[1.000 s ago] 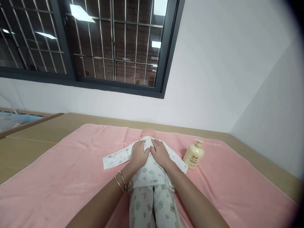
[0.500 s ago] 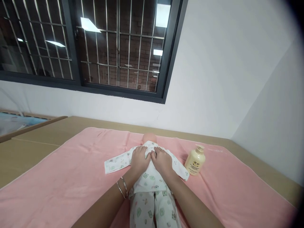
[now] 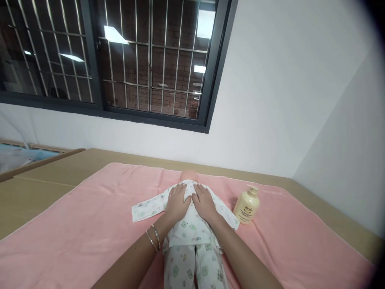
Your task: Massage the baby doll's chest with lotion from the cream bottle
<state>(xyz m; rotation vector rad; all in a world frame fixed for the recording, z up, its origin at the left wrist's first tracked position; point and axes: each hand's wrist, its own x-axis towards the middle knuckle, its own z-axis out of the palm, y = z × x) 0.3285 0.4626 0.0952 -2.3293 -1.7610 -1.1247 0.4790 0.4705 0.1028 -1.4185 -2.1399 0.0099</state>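
A baby doll [image 3: 192, 235] in white patterned pyjamas lies stretched out in the middle of a pink blanket [image 3: 99, 216], its round head [image 3: 189, 175] at the far end and its sleeves spread to both sides. My left hand [image 3: 178, 204] rests flat on the left side of the doll's upper body, fingers extended. On the right side my right hand [image 3: 204, 202] lies flat in the same way, the two thumbs almost meeting in the middle. Neither hand grasps anything. Under my palms part of the doll's top is hidden.
A pale yellow pump bottle [image 3: 247, 205] stands on the blanket beside the doll's right-hand sleeve. The blanket covers a wooden surface [image 3: 54, 174] against a white wall [image 3: 255, 100]. A dark-framed window [image 3: 150, 116] with bars is above. Something light blue [image 3: 27, 154] lies at far left.
My right-hand fingers have shifted slightly and spread a little more on the doll's top. The camera view has tilted slightly. Doll and bottle stay where they were.
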